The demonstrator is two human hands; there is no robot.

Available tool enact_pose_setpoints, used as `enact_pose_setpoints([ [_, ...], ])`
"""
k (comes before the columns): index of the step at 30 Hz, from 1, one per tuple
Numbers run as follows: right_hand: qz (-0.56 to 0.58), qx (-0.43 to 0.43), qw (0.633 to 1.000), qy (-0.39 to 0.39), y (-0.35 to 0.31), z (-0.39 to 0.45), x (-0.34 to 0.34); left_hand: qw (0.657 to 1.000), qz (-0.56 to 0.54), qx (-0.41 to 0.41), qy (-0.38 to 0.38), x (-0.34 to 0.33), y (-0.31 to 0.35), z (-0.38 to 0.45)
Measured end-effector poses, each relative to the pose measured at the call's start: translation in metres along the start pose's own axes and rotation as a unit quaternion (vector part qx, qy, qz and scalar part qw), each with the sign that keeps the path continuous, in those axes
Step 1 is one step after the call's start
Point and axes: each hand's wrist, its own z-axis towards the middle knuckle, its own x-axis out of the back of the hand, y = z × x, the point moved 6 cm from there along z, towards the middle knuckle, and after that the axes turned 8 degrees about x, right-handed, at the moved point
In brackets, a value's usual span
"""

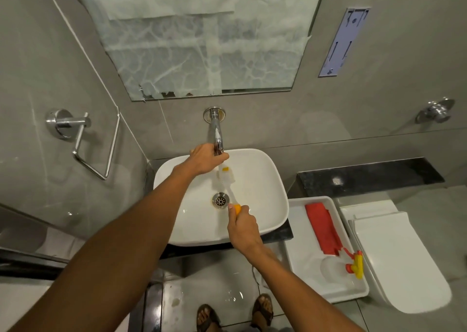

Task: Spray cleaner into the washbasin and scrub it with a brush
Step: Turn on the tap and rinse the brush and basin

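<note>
White washbasin [262,180] sits under a chrome wall tap [216,132]. From the head camera, the left hand [206,158] reaches far to the tap's spout end, fingers curled around it. The right hand [243,228] is closed on the orange handle of a brush [226,177], whose white head lies inside the basin beneath the spout. Right of the basin, a white tray [298,255] holds a spray bottle [333,266] and red cloth [323,228].

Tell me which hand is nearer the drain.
Right. The right hand grips the brush handle just beside the drain; the left hand is up at the tap, at the basin's far edge.
</note>
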Motion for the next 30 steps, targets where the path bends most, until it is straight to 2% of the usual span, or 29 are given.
enact_pose_setpoints([
  [6, 0.011, -0.001, 1.000, -0.006, -0.001, -0.007, -0.001, 0.997, -0.014, -0.031, -0.071, 0.003, -0.005, 0.007],
  [15, 0.009, -0.006, 1.000, -0.010, -0.001, -0.019, -0.005, 0.998, -0.008, -0.043, -0.034, 0.000, -0.010, 0.007],
  [17, 0.040, -0.024, 0.999, -0.007, 0.005, -0.024, -0.004, 0.999, -0.012, -0.044, -0.028, -0.001, -0.010, 0.008],
  [19, 0.150, -0.071, 0.986, -0.018, 0.011, -0.028, -0.006, 0.999, -0.017, -0.043, -0.023, -0.003, -0.010, 0.008],
  [20, 0.238, -0.113, 0.964, -0.030, 0.015, -0.031, -0.009, 0.999, -0.019, -0.043, -0.022, -0.003, -0.011, 0.008],
  [21, 0.336, -0.160, 0.927, -0.045, 0.018, -0.033, -0.012, 0.999, -0.020, -0.044, -0.021, -0.003, -0.011, 0.008],
  [22, 0.434, -0.203, 0.875, -0.066, 0.021, -0.036, -0.015, 0.999, -0.021, -0.044, -0.020, -0.003, -0.011, 0.008],
  [24, 0.607, -0.267, 0.738, -0.129, 0.021, -0.041, -0.019, 0.998, -0.025, -0.047, -0.020, -0.003, -0.011, 0.007],
  [25, 0.674, -0.282, 0.664, -0.159, 0.018, -0.043, -0.019, 0.998, -0.026, -0.048, -0.021, -0.003, -0.011, 0.006],
  [26, 0.719, -0.288, 0.606, -0.183, 0.014, -0.044, -0.016, 0.998, -0.026, -0.049, -0.021, -0.003, -0.011, 0.006],
  [27, 0.737, -0.285, 0.580, -0.196, 0.013, -0.045, -0.014, 0.998, -0.025, -0.049, -0.022, -0.003, -0.010, 0.005],
  [28, 0.735, -0.279, 0.585, -0.201, 0.014, -0.045, -0.012, 0.998, -0.024, -0.048, -0.023, -0.002, -0.010, 0.004],
  [29, 0.712, -0.274, 0.617, -0.196, 0.016, -0.044, -0.011, 0.998, -0.023, -0.047, -0.024, -0.002, -0.010, 0.004],
  [30, 0.667, -0.264, 0.673, -0.179, 0.020, -0.042, -0.011, 0.998, -0.023, -0.048, -0.024, -0.003, -0.010, 0.004],
])
